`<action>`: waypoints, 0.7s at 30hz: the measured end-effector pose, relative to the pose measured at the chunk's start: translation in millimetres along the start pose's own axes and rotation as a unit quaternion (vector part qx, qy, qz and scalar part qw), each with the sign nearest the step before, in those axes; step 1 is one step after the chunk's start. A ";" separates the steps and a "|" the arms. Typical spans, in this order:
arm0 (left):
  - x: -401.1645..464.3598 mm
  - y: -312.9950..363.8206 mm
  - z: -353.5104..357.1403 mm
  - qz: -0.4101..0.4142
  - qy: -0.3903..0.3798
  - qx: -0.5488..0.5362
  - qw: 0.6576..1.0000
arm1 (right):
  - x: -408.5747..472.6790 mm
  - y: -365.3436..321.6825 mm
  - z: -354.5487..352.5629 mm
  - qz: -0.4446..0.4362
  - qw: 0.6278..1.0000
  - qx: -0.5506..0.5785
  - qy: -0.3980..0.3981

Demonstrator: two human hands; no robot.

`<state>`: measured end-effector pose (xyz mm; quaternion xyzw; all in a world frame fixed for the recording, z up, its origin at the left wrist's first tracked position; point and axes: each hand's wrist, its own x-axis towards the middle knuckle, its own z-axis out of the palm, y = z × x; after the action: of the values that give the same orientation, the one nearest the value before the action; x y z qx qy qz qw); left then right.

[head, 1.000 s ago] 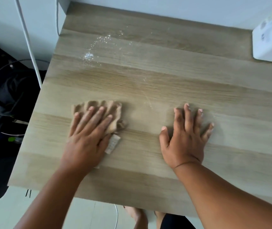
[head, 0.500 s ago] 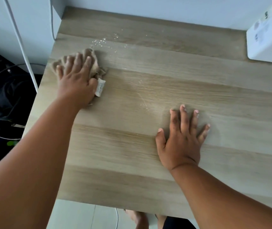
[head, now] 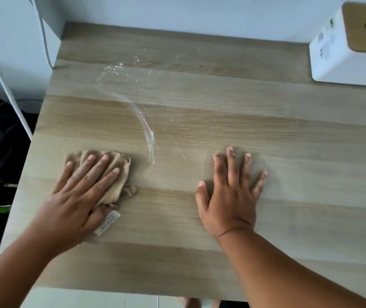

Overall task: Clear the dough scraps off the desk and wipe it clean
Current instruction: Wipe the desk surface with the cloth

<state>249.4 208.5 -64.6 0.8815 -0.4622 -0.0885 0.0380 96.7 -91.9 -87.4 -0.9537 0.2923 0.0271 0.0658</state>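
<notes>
Now the left hand (head: 82, 192) and its cloth (head: 115, 174) are back near the front of the desk (head: 222, 263); half a second ago they were up by the far left corner. One curved white streak (head: 149, 134) now runs down the middle of the desk, just right of the cloth. White crumbs (head: 113, 70) are still sprinkled near the far left part.

One cloth is on the desk, tan and bunched up, with one small white tag (head: 108, 222) poking out by the thumb. Two hands are on the desk. The left hand lies flat on the cloth, fingers straight and spread a little, pressing it down. The right hand (head: 230, 196) has not moved. It lies flat on the bare wood, fingers spread wide, holding nothing. One white box (head: 341, 54) sits at the far right corner.
</notes>
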 end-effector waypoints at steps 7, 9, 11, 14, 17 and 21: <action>80.7 -43.6 -10.8 -0.182 0.015 -0.049 0.982 | -0.5 0.8 -1.0 0.001 1.000 0.005 -0.002; 115.6 -40.1 -14.3 -0.218 0.008 -0.063 0.974 | -0.3 1.1 -0.8 0.000 1.000 0.004 -0.002; 142.7 -26.3 -15.7 -0.211 -0.003 -0.059 0.976 | -0.3 1.0 -0.2 -0.001 1.000 -0.002 -0.002; 158.3 8.1 -14.5 -0.137 -0.011 -0.040 0.990 | -1.1 1.4 0.4 0.000 1.000 -0.009 0.000; 137.0 43.9 -5.7 -0.050 0.006 -0.023 0.998 | -1.5 0.7 0.7 0.000 1.000 -0.004 0.005; 80.1 57.2 6.3 0.026 0.004 -0.006 1.000 | -0.7 0.8 1.1 0.002 1.000 0.001 0.002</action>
<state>246.5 110.2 -71.9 0.8695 -0.4839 -0.0868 0.0472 95.8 -92.0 -88.5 -0.9531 0.2943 0.0253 0.0658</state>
